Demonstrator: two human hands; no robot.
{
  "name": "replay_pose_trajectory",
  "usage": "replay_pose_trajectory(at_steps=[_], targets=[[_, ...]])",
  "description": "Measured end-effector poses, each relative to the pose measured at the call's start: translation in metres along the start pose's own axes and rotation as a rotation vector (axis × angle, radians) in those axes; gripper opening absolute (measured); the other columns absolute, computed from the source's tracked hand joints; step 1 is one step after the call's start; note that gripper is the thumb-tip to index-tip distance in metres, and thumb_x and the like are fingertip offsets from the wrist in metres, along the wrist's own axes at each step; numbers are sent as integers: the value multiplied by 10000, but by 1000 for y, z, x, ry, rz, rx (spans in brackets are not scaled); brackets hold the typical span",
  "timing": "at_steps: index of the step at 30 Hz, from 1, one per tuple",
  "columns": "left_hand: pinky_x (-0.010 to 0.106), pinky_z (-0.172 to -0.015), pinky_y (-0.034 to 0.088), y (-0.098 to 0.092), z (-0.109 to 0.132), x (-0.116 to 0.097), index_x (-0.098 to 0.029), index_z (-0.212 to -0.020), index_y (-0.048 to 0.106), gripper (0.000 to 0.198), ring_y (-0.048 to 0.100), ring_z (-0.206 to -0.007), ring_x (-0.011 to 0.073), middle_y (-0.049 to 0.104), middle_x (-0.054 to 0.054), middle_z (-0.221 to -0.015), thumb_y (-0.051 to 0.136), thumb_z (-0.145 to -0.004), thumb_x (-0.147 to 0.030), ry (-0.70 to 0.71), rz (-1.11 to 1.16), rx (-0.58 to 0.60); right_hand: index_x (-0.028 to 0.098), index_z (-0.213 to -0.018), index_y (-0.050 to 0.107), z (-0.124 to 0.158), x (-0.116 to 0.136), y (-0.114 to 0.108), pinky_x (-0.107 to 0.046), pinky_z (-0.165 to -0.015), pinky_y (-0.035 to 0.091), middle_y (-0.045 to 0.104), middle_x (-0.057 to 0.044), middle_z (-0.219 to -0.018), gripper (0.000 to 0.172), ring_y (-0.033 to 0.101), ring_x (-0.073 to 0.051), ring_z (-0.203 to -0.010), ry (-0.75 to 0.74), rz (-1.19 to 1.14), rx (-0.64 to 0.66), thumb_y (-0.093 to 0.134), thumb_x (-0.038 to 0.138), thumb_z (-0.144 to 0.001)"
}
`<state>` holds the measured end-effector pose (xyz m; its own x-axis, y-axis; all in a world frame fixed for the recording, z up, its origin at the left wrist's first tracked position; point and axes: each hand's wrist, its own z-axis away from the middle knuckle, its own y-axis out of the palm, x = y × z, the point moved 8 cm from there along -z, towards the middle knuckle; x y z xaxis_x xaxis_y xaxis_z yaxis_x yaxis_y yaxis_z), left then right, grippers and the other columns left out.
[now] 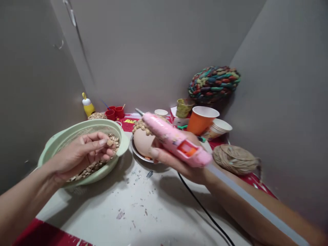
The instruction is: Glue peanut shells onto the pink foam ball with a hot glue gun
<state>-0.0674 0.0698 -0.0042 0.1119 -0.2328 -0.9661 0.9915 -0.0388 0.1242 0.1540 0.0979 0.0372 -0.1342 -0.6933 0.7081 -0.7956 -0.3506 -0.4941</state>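
Observation:
My left hand is raised over a light green colander, pinching a small tan piece that looks like a nut shell. Many similar shell pieces lie in the colander. My right hand is wrapped round a pink hot glue gun, its metal nozzle pointing up and left. A long translucent glue stick runs out of the gun's back. Behind the gun, a smooth pinkish ball, with tan pieces covering its top, rests in a metal dish. The gun partly hides the ball.
A black cord crosses the white board. To the right are a twine ball, an orange cup, stacked paper cups and a multicoloured braided bundle. Small red pots and a yellow bottle stand at back left.

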Motion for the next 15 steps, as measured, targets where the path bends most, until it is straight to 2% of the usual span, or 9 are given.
replay_pose_trajectory(at_steps=[3, 6, 10, 12, 15], targets=[[191, -655, 591, 37, 3, 6, -202, -791, 751, 158, 693, -706, 128, 731, 37, -796, 859, -744, -307, 20, 26, 100, 181, -781, 527, -4, 1, 7, -260, -669, 478, 584, 6, -733, 189, 540, -110, -667, 35, -102, 58, 610, 290, -913], [203, -662, 591, 61, 1, 10, -218, -812, 764, 132, 700, -726, 139, 737, 37, -812, 835, -771, -322, 67, 33, 151, 172, -767, 513, -7, 4, 14, -243, -662, 461, 544, 6, -736, 187, 514, -99, -674, 23, -150, 128, 568, 267, -918], [233, -684, 589, 74, -6, 12, -241, -816, 768, 123, 699, -726, 148, 737, 28, -810, 833, -766, -333, 137, 15, 127, 158, -770, 551, -9, 4, 10, -202, -609, 461, 562, 25, -697, 160, 516, -76, -631, -3, -200, 103, 602, 246, -893], [237, -693, 580, 77, -8, 12, -242, -812, 765, 140, 697, -724, 148, 737, 23, -799, 840, -757, -347, 173, -8, 103, 150, -760, 570, -8, 2, 10, -192, -597, 456, 581, 22, -696, 179, 520, -73, -633, 12, -157, 123, 620, 254, -897], [246, -709, 577, 80, -8, 8, -247, -816, 764, 163, 696, -718, 148, 744, 13, -794, 846, -751, -371, 238, -24, 61, 146, -742, 593, -8, -2, 5, -189, -574, 445, 601, 16, -704, 193, 521, -70, -623, 10, -126, 81, 649, 258, -889]])
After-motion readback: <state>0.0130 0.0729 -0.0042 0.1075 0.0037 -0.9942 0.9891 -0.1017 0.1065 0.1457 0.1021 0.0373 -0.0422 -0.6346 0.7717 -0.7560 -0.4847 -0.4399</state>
